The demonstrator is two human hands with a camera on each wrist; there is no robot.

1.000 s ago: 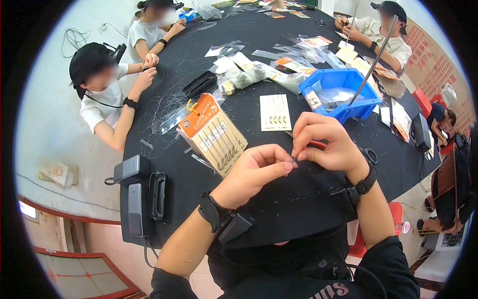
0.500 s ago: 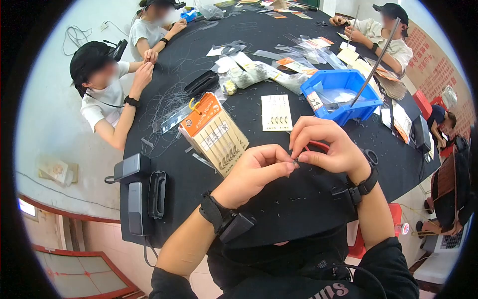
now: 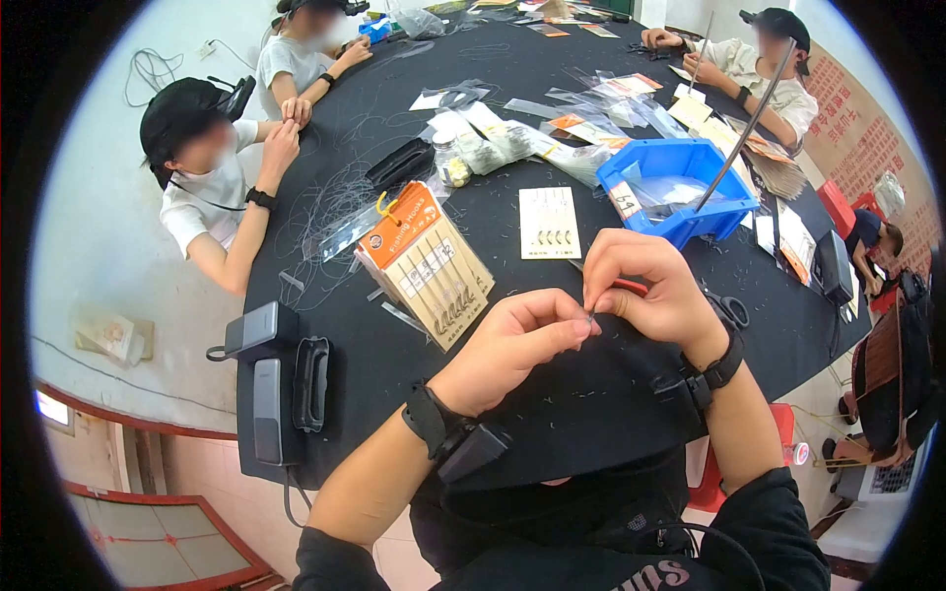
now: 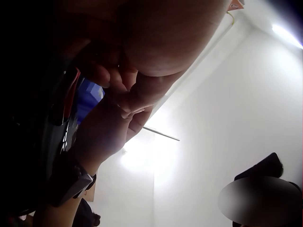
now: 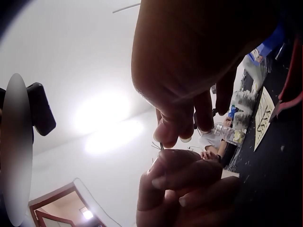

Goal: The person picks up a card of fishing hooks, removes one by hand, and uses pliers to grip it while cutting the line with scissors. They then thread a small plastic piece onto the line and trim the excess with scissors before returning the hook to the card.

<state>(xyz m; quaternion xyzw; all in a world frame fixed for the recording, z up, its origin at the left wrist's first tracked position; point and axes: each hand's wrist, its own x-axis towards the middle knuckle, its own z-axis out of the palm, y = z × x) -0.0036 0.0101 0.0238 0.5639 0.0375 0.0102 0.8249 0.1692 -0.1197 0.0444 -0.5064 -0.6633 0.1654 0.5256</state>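
Observation:
In the head view my left hand and right hand meet fingertip to fingertip above the black table. Between thumbs and forefingers they pinch a small dark hook-like piece, mostly covered by the fingertips. Thin strands stick out from the pinch in the right wrist view. Behind the right hand shows a red-handled tool, partly hidden. A card with several dark hooks lies just beyond the hands. To their left, an orange-topped stack of "Fishing Hooks" cards is bound by a yellow tie.
A blue bin with a metal rod stands beyond the right hand. Black-handled scissors lie by the right wrist. Power banks sit at the left edge. Tangled line spreads at the left; other people work around the table.
Both hands have shifted slightly right, still pinching together; the small piece shows less than half a second ago. At the far right, another person's hands have moved apart.

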